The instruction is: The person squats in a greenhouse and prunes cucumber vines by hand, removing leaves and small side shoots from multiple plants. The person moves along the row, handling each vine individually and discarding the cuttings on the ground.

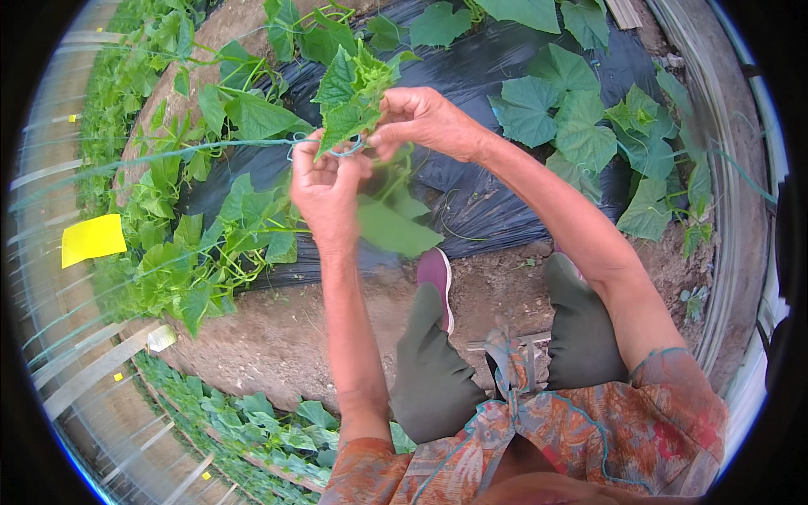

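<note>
A leafy cucumber-like vine tip (356,88) rises between my two hands. My left hand (329,186) is below and left of it, fingers curled on a blue-green twine (252,143) that stretches in from the left. A small loop of the twine (346,151) shows between the hands beneath the leaves. At the tip's right side my right hand (420,123) has thumb and fingers pinched together at the loop's end and the stem. Leaves hide part of both hands' fingertips. A large blurred leaf (398,227) hangs just below the hands.
Black plastic mulch (486,189) covers the bed, with more vines (577,120) to the right. A yellow card (93,240) hangs at the left among strings. My shoes (435,278) stand on bare soil (492,297) before the bed. Pale bundled lines (726,189) run along the right.
</note>
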Tool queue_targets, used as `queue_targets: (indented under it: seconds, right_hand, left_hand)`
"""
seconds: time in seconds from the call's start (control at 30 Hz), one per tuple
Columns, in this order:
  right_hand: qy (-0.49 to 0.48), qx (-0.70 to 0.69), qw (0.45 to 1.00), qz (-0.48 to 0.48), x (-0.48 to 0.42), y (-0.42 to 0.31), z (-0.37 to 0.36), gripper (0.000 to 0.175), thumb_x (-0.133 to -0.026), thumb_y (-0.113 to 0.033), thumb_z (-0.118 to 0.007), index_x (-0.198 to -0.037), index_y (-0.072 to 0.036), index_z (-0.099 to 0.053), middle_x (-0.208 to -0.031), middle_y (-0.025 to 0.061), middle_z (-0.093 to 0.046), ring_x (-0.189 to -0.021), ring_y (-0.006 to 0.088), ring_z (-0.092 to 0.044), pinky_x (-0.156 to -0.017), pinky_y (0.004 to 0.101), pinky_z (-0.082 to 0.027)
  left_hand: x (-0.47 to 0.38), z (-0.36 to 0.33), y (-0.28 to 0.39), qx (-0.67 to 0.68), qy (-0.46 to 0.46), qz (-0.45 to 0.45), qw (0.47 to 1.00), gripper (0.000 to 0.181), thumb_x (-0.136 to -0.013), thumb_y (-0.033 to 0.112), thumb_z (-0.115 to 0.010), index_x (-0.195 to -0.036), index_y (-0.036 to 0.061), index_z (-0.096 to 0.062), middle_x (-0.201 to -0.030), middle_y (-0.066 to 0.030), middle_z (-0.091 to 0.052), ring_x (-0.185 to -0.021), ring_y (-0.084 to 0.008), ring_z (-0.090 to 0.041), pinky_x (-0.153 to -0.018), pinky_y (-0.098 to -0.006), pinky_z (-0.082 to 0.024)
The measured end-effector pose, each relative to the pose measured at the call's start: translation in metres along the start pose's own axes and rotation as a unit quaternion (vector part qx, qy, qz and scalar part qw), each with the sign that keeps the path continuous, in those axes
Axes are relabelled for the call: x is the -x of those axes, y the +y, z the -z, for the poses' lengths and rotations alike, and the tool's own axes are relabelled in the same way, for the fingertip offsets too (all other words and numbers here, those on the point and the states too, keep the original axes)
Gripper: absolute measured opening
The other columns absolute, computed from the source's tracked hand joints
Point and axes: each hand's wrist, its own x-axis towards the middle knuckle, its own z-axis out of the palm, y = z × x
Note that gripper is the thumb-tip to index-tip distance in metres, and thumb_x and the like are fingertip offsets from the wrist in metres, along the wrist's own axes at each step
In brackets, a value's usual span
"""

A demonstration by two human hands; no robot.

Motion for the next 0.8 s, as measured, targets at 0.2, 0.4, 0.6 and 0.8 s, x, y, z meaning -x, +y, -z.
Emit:
queue_targets:
  seconds: [0.2, 0.4, 0.6, 0.8]
  right_hand:
    - [0.024, -0.047, 0.998, 0.029, -0.001, 0.009, -0.006, 0.013, -0.092, -0.004, -0.069, -0.103, 0.001, -0.064, -0.090, 0.0065, -0.069, -0.076, 0.0108, -0.068, -0.070, 0.0250, -0.058]
    - [0.036, 0.118, 0.988, 0.089, 0.013, 0.025, -0.009, 0.024, -0.087, -0.007, -0.071, -0.107, 0.003, -0.064, -0.096, 0.0121, -0.072, -0.082, 0.0151, -0.069, -0.071, 0.0305, -0.058]
    - [0.058, 0.243, 0.968, 0.017, 0.064, -0.019, -0.006, 0.043, -0.088, -0.020, -0.071, -0.127, -0.006, -0.058, -0.124, 0.0124, -0.065, -0.086, 0.0180, -0.068, -0.069, 0.0312, -0.059]
    - [0.187, 0.152, 0.970, -0.023, 0.239, -0.011, 0.041, 0.034, -0.096, -0.028, -0.066, -0.124, -0.009, -0.063, -0.115, 0.0076, -0.067, -0.086, 0.0142, -0.067, -0.068, 0.0295, -0.059]
  left_hand:
    - [0.022, 0.007, -0.039, -0.352, -0.014, -0.136, 0.926, 0.014, -0.083, -0.005, -0.066, -0.090, 0.0022, -0.057, -0.083, -0.0077, -0.064, -0.068, -0.0146, -0.062, -0.065, -0.0284, -0.051]
    - [0.031, -0.001, -0.064, -0.434, -0.046, -0.238, 0.868, 0.019, -0.083, 0.000, -0.064, -0.102, 0.0016, -0.063, -0.078, -0.0133, -0.058, -0.066, -0.0244, -0.055, -0.065, -0.0366, -0.049]
    - [0.043, 0.019, -0.054, -0.367, -0.038, -0.081, 0.926, 0.014, -0.091, 0.006, -0.064, -0.103, 0.0003, -0.060, -0.081, -0.0119, -0.067, -0.062, -0.0173, -0.062, -0.056, -0.0314, -0.049]
    - [0.098, 0.059, -0.013, -0.257, -0.145, 0.223, 0.929, 0.032, -0.100, 0.020, -0.061, -0.122, -0.0028, -0.056, -0.095, -0.0155, -0.071, -0.069, -0.0158, -0.070, -0.056, -0.0219, -0.054]
